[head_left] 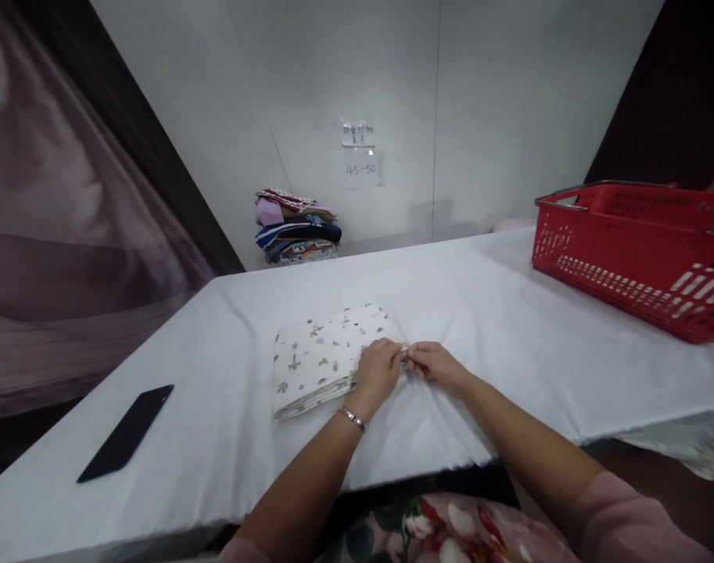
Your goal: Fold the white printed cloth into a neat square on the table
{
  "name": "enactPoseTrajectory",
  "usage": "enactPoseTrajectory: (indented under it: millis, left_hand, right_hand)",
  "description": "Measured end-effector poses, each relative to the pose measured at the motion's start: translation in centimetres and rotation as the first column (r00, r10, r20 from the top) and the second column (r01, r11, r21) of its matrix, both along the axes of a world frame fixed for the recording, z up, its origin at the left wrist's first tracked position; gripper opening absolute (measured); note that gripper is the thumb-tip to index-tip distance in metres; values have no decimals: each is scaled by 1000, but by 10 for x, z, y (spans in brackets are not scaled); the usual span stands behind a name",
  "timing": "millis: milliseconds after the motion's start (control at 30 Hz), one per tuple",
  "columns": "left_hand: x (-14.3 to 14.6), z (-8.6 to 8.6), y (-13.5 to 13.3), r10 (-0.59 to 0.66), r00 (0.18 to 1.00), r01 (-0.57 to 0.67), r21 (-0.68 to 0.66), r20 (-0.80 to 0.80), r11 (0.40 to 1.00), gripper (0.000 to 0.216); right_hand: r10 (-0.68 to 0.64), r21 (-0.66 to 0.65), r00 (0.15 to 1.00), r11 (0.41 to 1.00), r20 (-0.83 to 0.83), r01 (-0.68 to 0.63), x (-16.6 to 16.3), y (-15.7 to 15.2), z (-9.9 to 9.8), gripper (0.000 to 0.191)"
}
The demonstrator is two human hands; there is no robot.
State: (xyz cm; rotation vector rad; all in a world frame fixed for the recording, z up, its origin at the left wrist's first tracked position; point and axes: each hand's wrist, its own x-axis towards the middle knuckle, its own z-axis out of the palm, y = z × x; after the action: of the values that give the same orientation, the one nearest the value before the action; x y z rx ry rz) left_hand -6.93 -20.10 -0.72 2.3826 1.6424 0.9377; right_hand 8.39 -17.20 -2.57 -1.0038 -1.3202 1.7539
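Note:
A folded white cloth [315,356] with a small leaf-and-sprig print lies on the white-covered table in front of me, its stacked layers showing along the near edge. My left hand [381,366], with a bracelet at the wrist, rests over its right end, fingers closed on the right edge. From the right, my right hand [434,363] pinches the same edge, fingertips pressed together close to the left ones. What exactly lies between the fingertips is too small to make out beyond the cloth's edge.
A black flat phone-like slab [127,432] lies on the left of the white tablecloth [216,336]. A red plastic basket [626,250] stands at the right. Behind the table's far edge is a stack of folded fabrics [298,227], near paper notes [362,169] on the wall.

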Motion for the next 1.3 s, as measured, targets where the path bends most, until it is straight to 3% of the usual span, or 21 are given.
enactPoseTrajectory:
  millis: [333,467,633,767,1133,1233,1300]
  left_hand:
    - [-2,0,-3,-59,997,60,27,-48,998,17]
    - [1,0,-2,-13,997,14,12,-77,1000,16]
    - [2,4,10,55,998,-55,-10,13,998,10]
    - [-5,11,17,100,988,-94,-53,121,994,9]
    - [-4,15,15,4,1000,-4,-26,-10,1000,10]
    - [-2,12,15,-7,997,7,-5,-76,1000,12]
    - [-1,9,15,-24,993,25,7,-119,1000,13]
  right_hand:
    - [7,-14,999,1000,-39,-8,3,2,-1,25]
    - [17,13,999,1000,-33,-17,3,1,0,30]
    - [-107,74,994,991,-36,109,6,3,0,26]
    - [-225,64,968,973,109,219,9,5,-3,17]
    - [-106,123,926,990,362,65,2,17,-4,27]
    - [-109,127,949,989,295,74,3,19,-5,22]
    - [-86,27,983,996,160,82,5,19,-4,19]
